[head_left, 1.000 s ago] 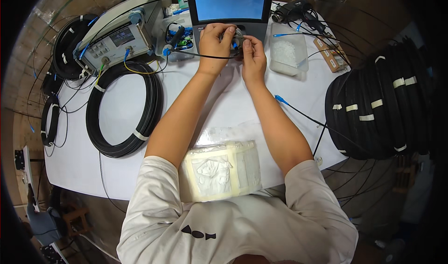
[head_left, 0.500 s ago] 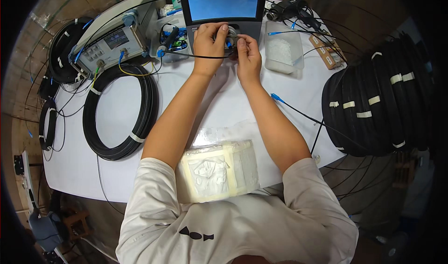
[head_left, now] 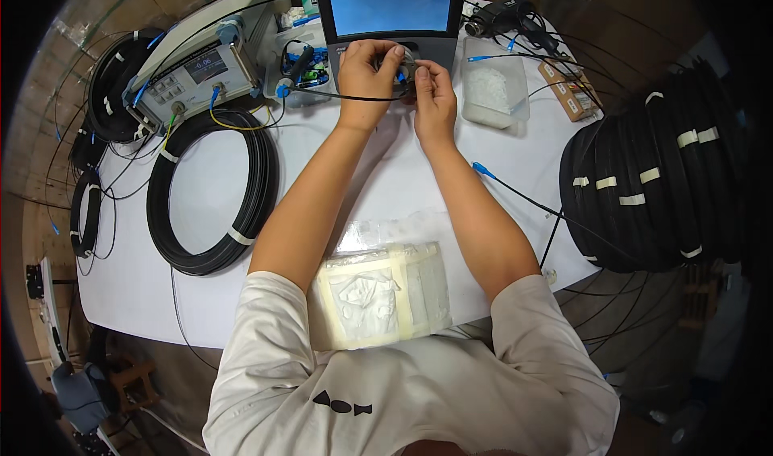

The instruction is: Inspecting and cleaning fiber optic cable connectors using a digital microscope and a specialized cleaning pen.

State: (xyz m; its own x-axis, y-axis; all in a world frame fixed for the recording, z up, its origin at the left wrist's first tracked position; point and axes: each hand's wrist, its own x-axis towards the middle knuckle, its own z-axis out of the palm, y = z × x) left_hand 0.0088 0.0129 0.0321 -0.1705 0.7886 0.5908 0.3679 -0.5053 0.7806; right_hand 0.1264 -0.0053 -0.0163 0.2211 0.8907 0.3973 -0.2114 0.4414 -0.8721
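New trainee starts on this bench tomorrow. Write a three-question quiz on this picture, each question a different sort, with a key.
1. True or false: both hands meet just below the blue screen.
2. Multiple choice: the clear plastic tub of white material sits (A) right of the hands, (B) inside the cable coil, (C) on the person's lap.
3. Fill in: the single black cable coil lying flat on the white table is on the person's ____ side.

Key: 1 true; 2 A; 3 left.
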